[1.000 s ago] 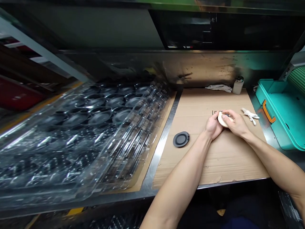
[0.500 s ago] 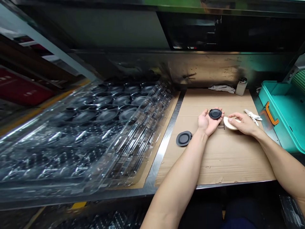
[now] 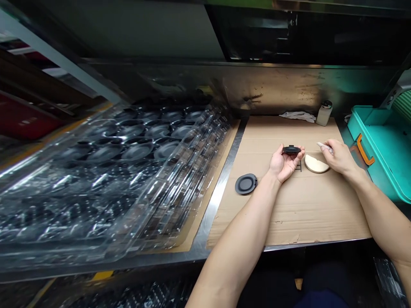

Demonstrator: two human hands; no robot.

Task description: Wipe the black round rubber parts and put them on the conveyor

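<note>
From the head camera, the one view we had, we saw that the pale round pad (image 3: 316,164), which half a second earlier had lain under our right hand (image 3: 338,156), now lay bare on the cardboard sheet (image 3: 289,214); that hand had lifted off it and moved to the far right, where its fingers were pinched around a small white cloth (image 3: 324,146). We judged that the wiping with the pad was over and that the cloth was being taken up instead. Our left hand (image 3: 282,162) had turned palm-up and half open, and the black disc (image 3: 291,149) that had lain flat in the palm now stood nearly edge-on to us, held lightly between thumb and fingertips at the top of the grip. The pad lay just to the right of that disc and just below the right hand's fingers, apart from both. A second black disc (image 3: 245,184) lay flat on the cardboard, to the left of and below the left wrist, near but not touching. Well to the left sat the stacked clear trays (image 3: 105,179) with more dark discs in their pockets. Beyond the hands stood a small bottle (image 3: 324,113) beside a crumpled white rag (image 3: 297,116), and right of the right hand sat a teal bin (image 3: 382,149).
</note>
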